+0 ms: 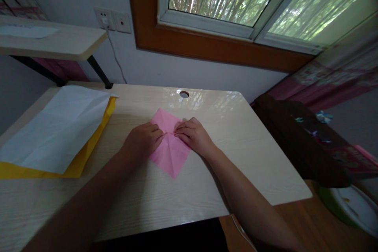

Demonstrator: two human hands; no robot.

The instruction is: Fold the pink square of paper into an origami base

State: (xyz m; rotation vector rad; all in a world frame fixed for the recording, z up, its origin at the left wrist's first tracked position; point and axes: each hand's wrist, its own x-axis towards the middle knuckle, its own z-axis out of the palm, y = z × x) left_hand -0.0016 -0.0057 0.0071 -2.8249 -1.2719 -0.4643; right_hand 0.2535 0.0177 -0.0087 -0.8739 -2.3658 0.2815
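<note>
A square of pink paper (pixel 172 157) lies cornerwise on the desk, with crease lines running through its middle. My left hand (pixel 145 138) grips it near the left side, fingers bent and pressed together close to the centre. From the right, my right hand (pixel 193 134) pinches the paper, its fingertips just right of the centre. Between the two hands the paper looks gathered into a small raised fold. Both hands partly cover the left and right corners of the sheet.
White paper (pixel 62 126) over a yellow sheet (pixel 97 138) lies at the desk's left. A raised shelf (pixel 73 47) on black legs stands behind it. The desk (pixel 251 157) has a round cable hole (pixel 184 94) near its back edge, below the window.
</note>
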